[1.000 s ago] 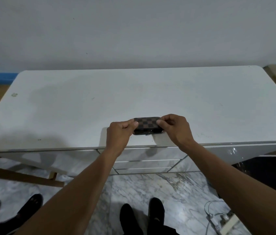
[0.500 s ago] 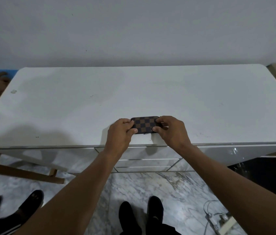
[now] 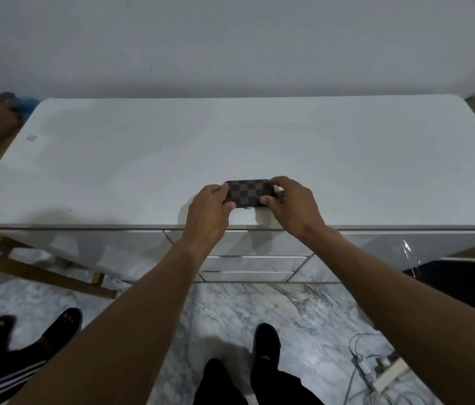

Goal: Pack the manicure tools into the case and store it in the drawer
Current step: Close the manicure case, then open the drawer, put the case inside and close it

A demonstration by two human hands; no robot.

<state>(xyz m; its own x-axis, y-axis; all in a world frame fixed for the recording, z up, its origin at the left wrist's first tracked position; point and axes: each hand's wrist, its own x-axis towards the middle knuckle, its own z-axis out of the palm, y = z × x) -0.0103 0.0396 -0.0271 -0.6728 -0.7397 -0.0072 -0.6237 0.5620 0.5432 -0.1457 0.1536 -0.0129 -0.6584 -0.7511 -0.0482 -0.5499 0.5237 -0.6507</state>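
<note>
Marble floor (image 3: 259, 311), bottom; cables (image 3: 376, 372), lower right. Drawers (image 3: 253, 263), centre, closed. Left hand (image 3: 210, 211) and right hand (image 3: 291, 206), fingers curled, each gripping one end of checkered case (image 3: 249, 192), shut, centre frame at near edge of white table (image 3: 259, 135). Grey wall (image 3: 230, 45), top.

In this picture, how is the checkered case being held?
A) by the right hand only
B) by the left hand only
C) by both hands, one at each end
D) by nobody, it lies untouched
C: the left hand and the right hand each grip one end of the checkered case, near the front edge of the white cabinet top.
</note>
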